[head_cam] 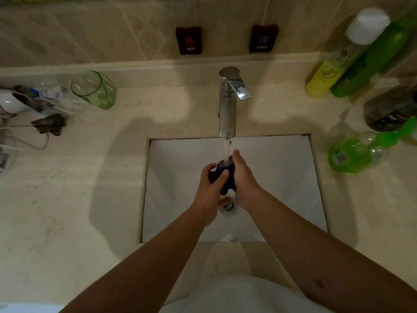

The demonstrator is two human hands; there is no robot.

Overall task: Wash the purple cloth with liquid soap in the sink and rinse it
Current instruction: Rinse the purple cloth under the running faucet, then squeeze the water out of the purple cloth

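Note:
The purple cloth [225, 171] is bunched up over the white sink [282, 177], directly under the stream running from the chrome faucet [228, 105]. My left hand [209, 188] grips the cloth from the left, thumb across its front. From the right, my right hand [244, 177] presses against the cloth with fingers pointing up toward the water. A green liquid soap bottle [352, 154] lies on its side on the counter right of the sink. The drain [229, 206] shows just below my hands.
A green glass [94, 89] and a clutter of small items with cords [33, 105] sit on the left counter. Tall green and yellow bottles [352, 64] and a dark container [390, 111] stand at the back right. Hot and cold tags [189, 40] hang on the wall.

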